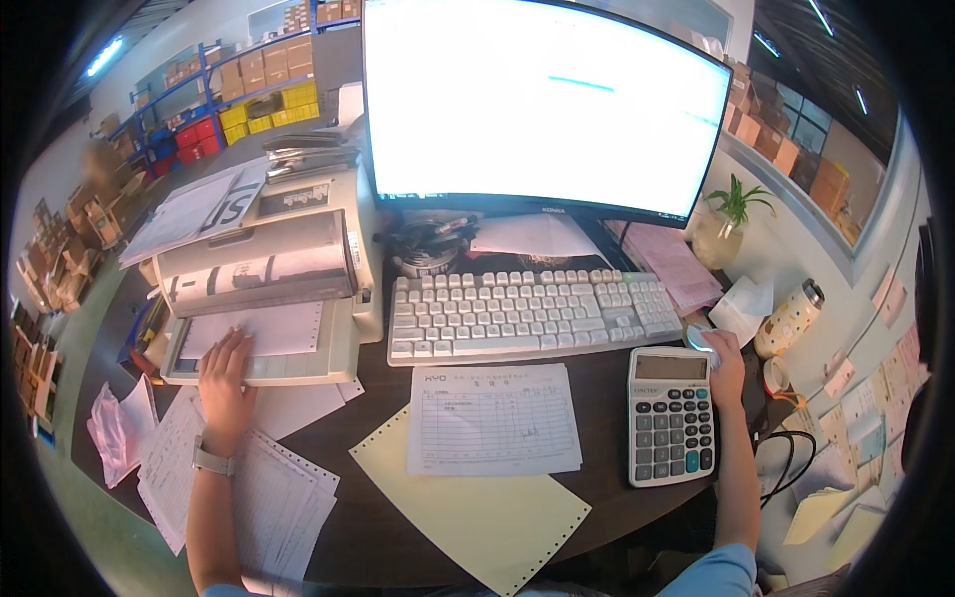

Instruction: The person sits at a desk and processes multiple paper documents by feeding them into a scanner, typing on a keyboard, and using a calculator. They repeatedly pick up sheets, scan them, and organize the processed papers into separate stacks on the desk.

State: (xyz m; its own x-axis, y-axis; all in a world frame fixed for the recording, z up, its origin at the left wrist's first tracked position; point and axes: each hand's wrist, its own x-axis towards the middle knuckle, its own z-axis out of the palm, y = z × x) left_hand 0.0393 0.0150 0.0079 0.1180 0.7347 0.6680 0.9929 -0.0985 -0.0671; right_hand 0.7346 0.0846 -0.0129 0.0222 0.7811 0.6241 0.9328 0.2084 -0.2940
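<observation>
Left hand: We see the left hand (228, 383) with its fingers stretched out and the palm down, laid on the white sheet (284, 330) and the front tray; it grips nothing.
Sheet: It lies in the front of the printer (336, 366), with a row of small holes along its right edge.
Right hand: The right hand (728, 373) is bent over a pale, shiny thing, which looks to us like a mouse (700, 339); how firmly the fingers close on it, we cannot tell.
Between hands: The two hands are well apart, and between them we find the white keyboard (527, 310).
Calculator: The calculator (670, 418) lies just beside the right forearm, below the mouse.
Form: A printed form (492, 423) lies in front of the keyboard, partly over a yellow sheet (448, 532) with holes on its edges.
Loose papers: White papers (288, 497) lie under and beside the left forearm, on the dark surface (617, 507).
Wrist: On the left wrist we notice a watch (213, 458).
Behind: A bright monitor (537, 109) stands behind the keyboard.
Right side: A potted plant (734, 209) and a patterned bottle (791, 318) stand beyond the right hand.
</observation>
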